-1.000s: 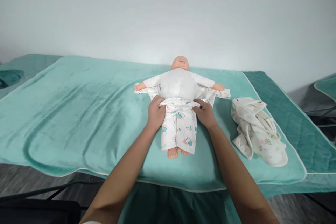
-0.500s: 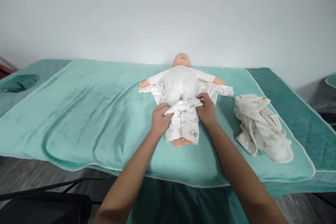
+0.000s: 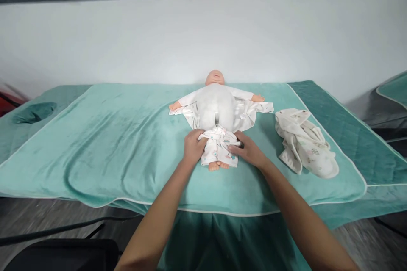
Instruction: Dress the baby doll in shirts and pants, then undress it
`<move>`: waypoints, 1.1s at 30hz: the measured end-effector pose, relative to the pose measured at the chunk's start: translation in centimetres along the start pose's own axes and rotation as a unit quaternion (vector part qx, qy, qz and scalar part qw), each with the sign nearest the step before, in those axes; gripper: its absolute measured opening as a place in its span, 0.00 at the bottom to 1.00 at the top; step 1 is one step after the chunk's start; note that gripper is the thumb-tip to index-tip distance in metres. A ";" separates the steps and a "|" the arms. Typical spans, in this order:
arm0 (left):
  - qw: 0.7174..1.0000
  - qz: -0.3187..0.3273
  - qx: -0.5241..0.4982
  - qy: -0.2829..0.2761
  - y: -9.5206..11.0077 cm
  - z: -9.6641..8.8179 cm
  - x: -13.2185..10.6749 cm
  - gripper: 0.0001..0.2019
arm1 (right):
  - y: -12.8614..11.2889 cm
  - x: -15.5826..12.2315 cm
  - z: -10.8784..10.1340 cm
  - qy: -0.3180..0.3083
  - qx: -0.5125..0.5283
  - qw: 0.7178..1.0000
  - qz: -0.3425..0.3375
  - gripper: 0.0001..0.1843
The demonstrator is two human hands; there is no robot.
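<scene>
A baby doll (image 3: pixel 208 103) with a white cloth body lies on its back, arms spread, feet toward me. Printed baby pants (image 3: pixel 218 152) cover its legs, the waistband bunched below the belly; its toes show past the hems. My left hand (image 3: pixel 193 146) pinches the waistband at the left side. On the other side my right hand (image 3: pixel 248 148) grips the pants' edge between thumb and fingers. Under the doll's arms and back a printed baby shirt (image 3: pixel 249 114) is spread open.
A crumpled printed baby cloth (image 3: pixel 307 142) lies to the right of the doll. Beneath everything is a green sheet (image 3: pixel 127 144) on a bed against a white wall (image 3: pixel 127 42). A black chair (image 3: pixel 60 254) stands at the lower left.
The pants' waistband has moved down toward the feet, baring more of the doll's lower body. My right hand has shifted lower along the pants. The camera view has tilted up.
</scene>
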State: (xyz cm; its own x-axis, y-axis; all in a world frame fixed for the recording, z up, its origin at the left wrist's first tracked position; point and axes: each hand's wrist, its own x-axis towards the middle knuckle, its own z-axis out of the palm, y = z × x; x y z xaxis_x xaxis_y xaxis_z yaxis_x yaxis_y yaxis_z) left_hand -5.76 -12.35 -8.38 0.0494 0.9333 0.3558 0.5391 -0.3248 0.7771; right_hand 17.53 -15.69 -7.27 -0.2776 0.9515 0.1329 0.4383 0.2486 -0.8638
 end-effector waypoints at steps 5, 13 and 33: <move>0.987 -0.008 0.019 -0.158 1.1 -3.2 -0.5 0.08 | -1.6 -2.0 0.7 -0.023 -0.099 0.995 -0.019 0.48; 0.944 0.095 0.171 -0.266 3.5 -5.0 -3.5 0.42 | -3.4 -2.2 0.7 -0.038 -0.206 0.978 -0.024 0.38; 0.917 -0.079 -0.027 -0.390 9.7 -8.7 -6.0 0.26 | -10.0 -4.1 -4.4 -0.299 -0.054 0.948 0.092 0.17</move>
State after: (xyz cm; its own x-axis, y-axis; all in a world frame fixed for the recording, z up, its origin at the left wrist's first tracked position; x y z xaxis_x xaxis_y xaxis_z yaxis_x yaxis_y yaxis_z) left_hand -8.15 -22.43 1.54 0.5714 0.7887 -0.2270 0.5502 -0.1629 0.8190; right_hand 18.06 -21.23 2.92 -0.6091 0.7151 -0.3430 0.6026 0.1360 -0.7864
